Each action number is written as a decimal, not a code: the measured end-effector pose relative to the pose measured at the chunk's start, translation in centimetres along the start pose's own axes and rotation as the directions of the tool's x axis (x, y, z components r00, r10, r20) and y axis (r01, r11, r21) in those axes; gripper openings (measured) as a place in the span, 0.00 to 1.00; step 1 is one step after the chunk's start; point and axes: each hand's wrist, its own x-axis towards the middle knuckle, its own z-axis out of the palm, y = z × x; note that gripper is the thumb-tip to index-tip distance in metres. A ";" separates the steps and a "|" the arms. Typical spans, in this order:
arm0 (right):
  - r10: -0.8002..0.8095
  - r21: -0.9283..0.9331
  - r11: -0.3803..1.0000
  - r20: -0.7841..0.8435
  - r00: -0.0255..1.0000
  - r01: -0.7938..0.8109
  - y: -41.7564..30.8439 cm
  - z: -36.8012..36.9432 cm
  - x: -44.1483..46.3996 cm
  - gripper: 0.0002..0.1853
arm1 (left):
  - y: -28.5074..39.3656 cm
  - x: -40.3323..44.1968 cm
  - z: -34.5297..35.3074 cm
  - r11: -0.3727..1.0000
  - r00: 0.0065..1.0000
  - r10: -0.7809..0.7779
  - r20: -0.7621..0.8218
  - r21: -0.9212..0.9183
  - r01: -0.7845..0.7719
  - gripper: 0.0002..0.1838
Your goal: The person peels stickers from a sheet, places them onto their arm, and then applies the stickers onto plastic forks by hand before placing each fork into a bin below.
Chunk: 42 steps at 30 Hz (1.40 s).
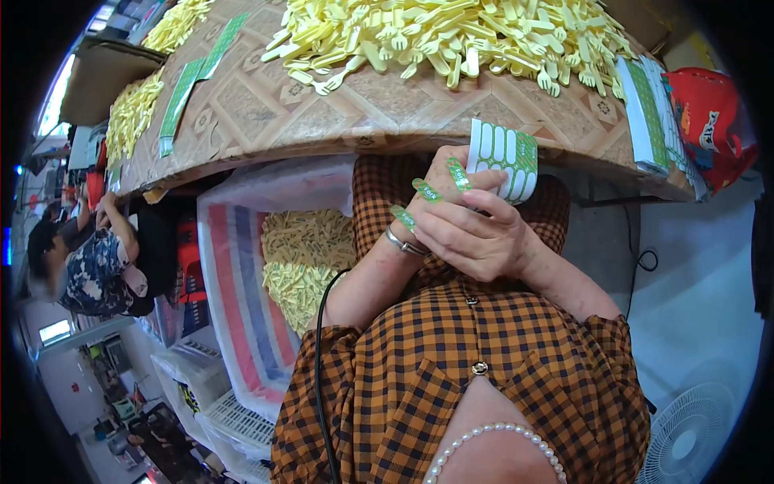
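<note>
My left hand [446, 179], a metal bracelet at its wrist, grips a white sheet of green labels [506, 157], part of its label spaces blank. Green strips reading "Fork" cling to this hand and its wrist, one being a fork label [427, 190]. Across the left palm and wrist lies my right hand [476, 234], fingers together and bent; whatever is between them is hidden. Beyond both hands, a big heap of pale yellow plastic forks [451, 36] covers the far part of the table [363, 121].
Left of my lap stands a lined striped bin [234, 298] holding small yellow-green pieces [298, 274]. Label strips [189, 89] lie at the table's left; label sheets [645, 113] and a red bag [703, 109] are at right. Another person [101, 270] sits left. A fan [685, 440] stands lower right.
</note>
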 end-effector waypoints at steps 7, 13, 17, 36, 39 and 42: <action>0.285 0.095 0.953 0.043 0.957 -0.288 -0.1 0.3 -2.4 0.14 | -1.1 -0.5 -1.8 0.976 0.993 -0.034 -0.109 -0.218 0.009 0.10; 0.869 0.381 0.487 -0.125 0.478 -0.786 2.4 -0.1 -5.0 0.14 | -0.7 -0.7 -1.5 0.948 0.997 -0.030 -0.075 -0.319 0.004 0.12; 0.834 0.363 0.539 -0.101 0.543 -0.760 2.6 -0.7 -5.4 0.11 | -0.7 -0.7 -0.9 0.969 0.999 0.042 -0.028 -0.242 -0.047 0.13; 0.745 0.170 0.636 0.121 0.656 -0.753 3.3 -1.9 -5.8 0.04 | -0.5 -0.8 -1.4 0.973 0.996 0.089 0.027 0.212 -0.093 0.09; 0.730 0.108 0.673 0.067 0.681 -0.732 2.8 -1.9 -5.3 0.02 | -0.6 -0.8 -1.6 0.974 0.996 0.086 0.029 0.210 -0.091 0.10; 0.797 0.243 0.552 0.128 0.591 -0.797 3.3 -2.2 -6.1 0.02 | -0.1 -0.9 -1.5 0.972 0.994 0.083 0.066 0.214 -0.095 0.10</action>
